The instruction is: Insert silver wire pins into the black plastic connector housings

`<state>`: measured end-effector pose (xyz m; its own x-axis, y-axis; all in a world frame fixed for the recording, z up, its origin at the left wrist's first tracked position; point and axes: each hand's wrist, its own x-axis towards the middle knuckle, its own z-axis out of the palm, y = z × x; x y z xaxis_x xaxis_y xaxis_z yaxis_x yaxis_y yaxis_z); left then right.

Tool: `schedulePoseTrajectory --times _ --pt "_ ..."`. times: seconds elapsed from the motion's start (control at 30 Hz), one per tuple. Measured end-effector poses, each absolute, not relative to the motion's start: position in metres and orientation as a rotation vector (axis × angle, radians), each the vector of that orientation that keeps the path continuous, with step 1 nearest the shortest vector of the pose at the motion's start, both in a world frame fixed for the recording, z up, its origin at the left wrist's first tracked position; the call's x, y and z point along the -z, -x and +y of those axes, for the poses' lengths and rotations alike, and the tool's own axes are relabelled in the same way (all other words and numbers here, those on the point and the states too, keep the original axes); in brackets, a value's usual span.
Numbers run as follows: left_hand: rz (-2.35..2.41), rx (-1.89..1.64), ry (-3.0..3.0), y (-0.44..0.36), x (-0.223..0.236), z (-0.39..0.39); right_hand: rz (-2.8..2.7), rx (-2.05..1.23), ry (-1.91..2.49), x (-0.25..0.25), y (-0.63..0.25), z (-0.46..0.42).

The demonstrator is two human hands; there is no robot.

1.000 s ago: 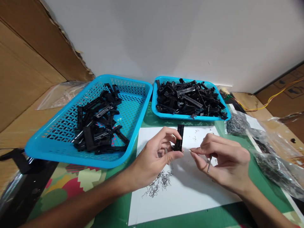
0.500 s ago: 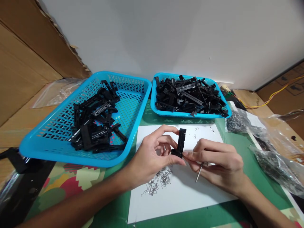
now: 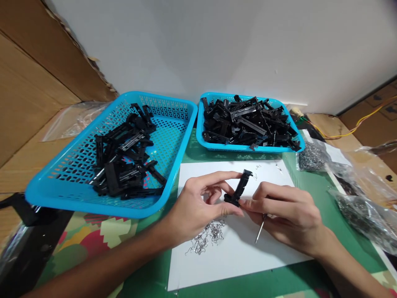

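My left hand (image 3: 206,205) grips a black plastic part (image 3: 241,186) between thumb and fingers, over a white sheet (image 3: 198,273). The part's long arm tilts up to the right from its short base. At the base, the fingertips of my right hand (image 3: 283,211) pinch close against it; whether a small piece is between them is hidden. A thin metal rod tool (image 3: 260,230) is also held in my right hand, its end pointing down towards the sheet. Below my left hand lies a heap of small bent wire springs (image 3: 206,239).
A large blue basket (image 3: 56,194) with black parts stands at left. A smaller blue basket (image 3: 217,147), heaped with similar parts, is at the back. Bags of small metal pieces (image 3: 312,158) lie at right, near a yellow wire (image 3: 359,122). A few loose springs are on the sheet's far side.
The black part's upper arm has tipped over to the right, with my left index finger stretched out along with it. My right hand stays at the base, still holding the rod.
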<state>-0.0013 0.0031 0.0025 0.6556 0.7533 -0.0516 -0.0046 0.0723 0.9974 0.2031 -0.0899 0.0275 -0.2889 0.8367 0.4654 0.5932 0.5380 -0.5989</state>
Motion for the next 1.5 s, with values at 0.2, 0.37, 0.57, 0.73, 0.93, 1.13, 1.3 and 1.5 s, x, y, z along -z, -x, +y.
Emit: schedulePoseTrajectory --times 0.2,0.37,0.57,0.73,0.93,1.13,1.3,1.5 --pt "0.67 -0.573 -1.361 0.0 -0.006 0.001 -1.833 -0.749 1.157 -0.032 -0.204 -0.084" --pt "0.646 -0.527 -1.285 0.0 -0.011 -0.001 -1.651 -0.938 1.239 -0.034 -0.203 -0.081" --pt "0.619 -0.532 -1.222 0.001 -0.011 0.003 -1.709 -0.831 1.255 -0.034 -0.207 -0.083" --pt "0.554 -0.476 -1.233 0.002 -0.009 0.005 -1.791 -0.568 1.194 -0.028 -0.21 -0.084" --pt "0.617 -0.583 -1.609 0.002 -0.008 0.004 -1.897 -0.446 1.232 -0.025 -0.214 -0.083" --pt "0.766 -0.667 -1.798 0.001 -0.004 0.004 -1.903 -0.534 1.387 -0.03 -0.217 -0.078" --pt "0.766 -0.651 -1.935 0.002 -0.005 0.001 -1.927 -0.53 1.429 -0.03 -0.22 -0.078" --pt "0.69 -0.718 -2.043 0.004 -0.001 -0.002 -1.662 -0.404 1.414 -0.02 -0.21 -0.082"
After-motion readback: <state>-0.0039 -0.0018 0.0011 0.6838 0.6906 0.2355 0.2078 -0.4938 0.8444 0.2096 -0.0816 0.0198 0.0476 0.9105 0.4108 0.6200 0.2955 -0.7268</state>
